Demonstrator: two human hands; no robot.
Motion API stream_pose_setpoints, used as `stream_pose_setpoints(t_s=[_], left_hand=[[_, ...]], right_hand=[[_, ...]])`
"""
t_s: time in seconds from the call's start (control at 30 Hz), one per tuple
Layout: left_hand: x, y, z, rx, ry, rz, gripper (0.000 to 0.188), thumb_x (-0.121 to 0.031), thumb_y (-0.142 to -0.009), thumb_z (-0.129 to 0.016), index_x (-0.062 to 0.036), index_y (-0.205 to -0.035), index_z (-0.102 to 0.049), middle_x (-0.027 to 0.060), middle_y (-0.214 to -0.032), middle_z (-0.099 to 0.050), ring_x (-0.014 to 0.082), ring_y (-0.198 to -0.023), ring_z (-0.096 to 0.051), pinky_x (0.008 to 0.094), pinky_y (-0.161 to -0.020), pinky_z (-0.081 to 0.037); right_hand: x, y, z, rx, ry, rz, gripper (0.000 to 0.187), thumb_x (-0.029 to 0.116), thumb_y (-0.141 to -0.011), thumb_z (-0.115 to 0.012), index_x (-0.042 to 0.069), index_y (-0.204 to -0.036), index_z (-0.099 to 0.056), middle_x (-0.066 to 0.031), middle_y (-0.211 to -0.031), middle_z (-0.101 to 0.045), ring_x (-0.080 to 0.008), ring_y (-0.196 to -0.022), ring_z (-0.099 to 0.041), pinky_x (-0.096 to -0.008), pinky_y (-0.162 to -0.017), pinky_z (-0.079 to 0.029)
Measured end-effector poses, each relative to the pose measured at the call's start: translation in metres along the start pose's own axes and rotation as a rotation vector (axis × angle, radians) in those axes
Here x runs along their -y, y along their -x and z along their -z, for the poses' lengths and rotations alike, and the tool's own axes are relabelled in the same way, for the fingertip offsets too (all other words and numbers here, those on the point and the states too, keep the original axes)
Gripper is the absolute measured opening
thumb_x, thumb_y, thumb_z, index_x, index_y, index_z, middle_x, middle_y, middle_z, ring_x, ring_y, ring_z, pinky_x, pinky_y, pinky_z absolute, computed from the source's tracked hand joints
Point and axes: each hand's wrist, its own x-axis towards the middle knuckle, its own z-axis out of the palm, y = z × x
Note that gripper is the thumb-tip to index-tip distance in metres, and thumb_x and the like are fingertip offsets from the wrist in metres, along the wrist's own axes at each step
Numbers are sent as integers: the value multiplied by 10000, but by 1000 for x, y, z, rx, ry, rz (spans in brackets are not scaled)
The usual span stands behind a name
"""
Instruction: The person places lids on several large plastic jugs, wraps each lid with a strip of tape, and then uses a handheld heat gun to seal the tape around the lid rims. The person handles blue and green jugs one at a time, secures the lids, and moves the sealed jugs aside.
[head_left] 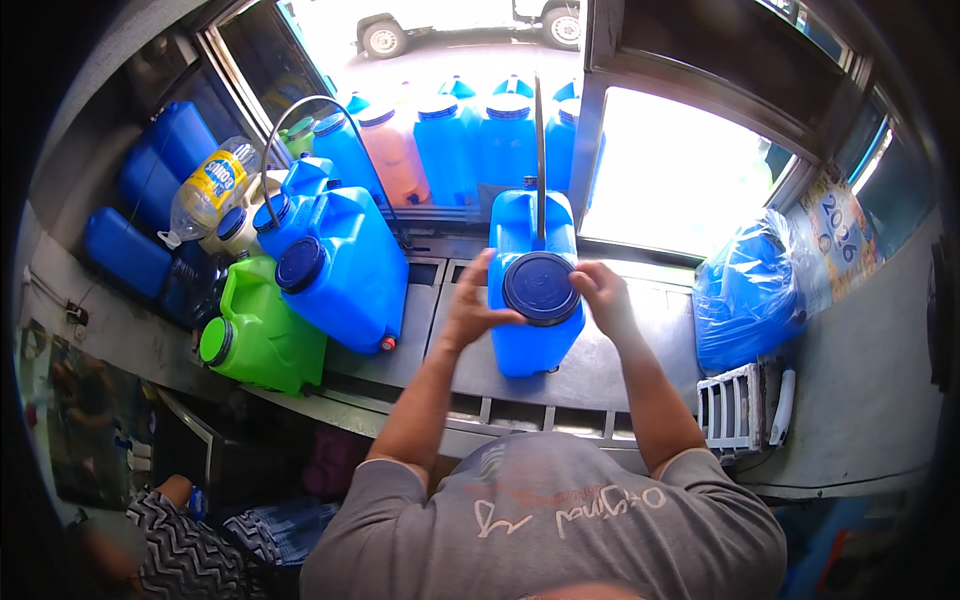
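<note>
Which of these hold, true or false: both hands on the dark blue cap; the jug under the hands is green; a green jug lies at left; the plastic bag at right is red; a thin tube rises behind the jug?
1. Both hands are on the dark blue cap: true, left hand and right hand flank it.
2. The jug under the hands is green: false, that jug is blue.
3. A green jug lies at left: true.
4. The plastic bag at right is red: false, the bag is blue.
5. A thin tube rises behind the jug: true.
</note>
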Motion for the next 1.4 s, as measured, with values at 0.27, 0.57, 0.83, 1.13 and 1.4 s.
stream_pose_setpoints(t_s=[0.27,0.57,0.83,1.13,1.4], left_hand=[[-2,9,-27,-96,-164,-47,1226,-503,-629,-923,-106,-1577,-255,225,-1419,-525,354,-1355,-493,489,-1106,-417],[2,3,-26,-31,-347,-155,1218,-421,-605,-960,-106,-1571,-289,179,-1377,-590,298,-1314,-545,414,-1127,-412],[33,9,2,-61,-101,102,1280,-507,-564,-957,-94,-1574,-288,192,-1448,-509,318,-1383,-464,432,-1158,-369],[31,1,-18,76,164,83,1391,-563,-485,-965,-96,-1583,-251,183,-1496,-464,357,-1447,-362,465,-1181,-332],[42,3,-21,153,-157,-59,1480,-585,-423,-967,-98,-1596,-205,196,-1623,-244,402,-1508,-214,486,-1229,-248]], right_hand=[[14,-25,-21,40,-92,157,485,441,-979,-603,22,-1211,-678,-177,-1228,-671,-304,-1139,-639,-405,-1007,-466],[-5,-17,-19,-67,-225,228,646,597,-968,-567,13,-1228,-665,-179,-1186,-673,-281,-1136,-626,-388,-1001,-465],[0,-6,-1,2,-73,-47,580,524,-977,-580,3,-1219,-662,-202,-1249,-660,-323,-1199,-624,-395,-1037,-459],[10,-4,-33,46,96,187,881,686,-851,-645,-35,-1347,-550,-279,-1402,-508,-408,-1354,-470,-457,-1124,-383],[49,-28,-16,474,724,481,1210,807,-626,-744,79,-1521,-379,-305,-1540,-323,-493,-1431,-312,-565,-1182,-259]])
